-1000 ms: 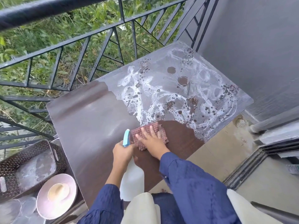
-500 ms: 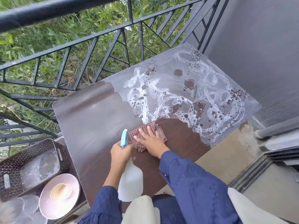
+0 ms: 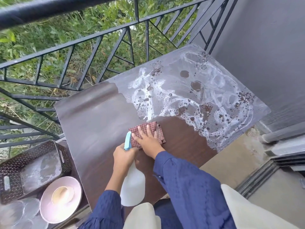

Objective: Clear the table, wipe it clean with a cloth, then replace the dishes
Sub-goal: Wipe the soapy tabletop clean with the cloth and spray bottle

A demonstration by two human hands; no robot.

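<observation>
Right hand (image 3: 147, 139): flat, palm down, fingers spread and straight, pressing on a folded red checked cloth (image 3: 158, 130) near the middle of the table (image 3: 99, 129), just short of the suds. Left hand (image 3: 123, 156): just beside the right, fingers curled round the neck of a white spray bottle (image 3: 132, 189); its blue trigger head (image 3: 127, 140) stands above the fist and touches the cloth's left edge in this view, and the bottle body hangs toward the table's near edge. Both arms: dark blue sleeves (image 3: 186, 187), reaching in over the near edge of the table. Table: dark brown, rectangular, rounded corners; its near and left parts bare and dark. White soapy foam (image 3: 214, 113): smeared in loops over the far right part of the table, dotted with brown specks and two round brown spots. Brown perforated basket (image 3: 14, 169): low down, off the table's left side, with a clear rectangular dish (image 3: 41, 172) inside. Pink plate (image 3: 47, 210): near the table's near left corner, beside the basket, carrying a small cream bowl (image 3: 62, 194). Clear glass plates (image 3: 13, 214): left of the pink plate, farther from the table. Black metal railing (image 3: 99, 38): along the table's far side, green plants beyond. Grey wall (image 3: 264, 47): at the table's right end. Round floor drain (image 3: 252, 133): below the table's right corner.
</observation>
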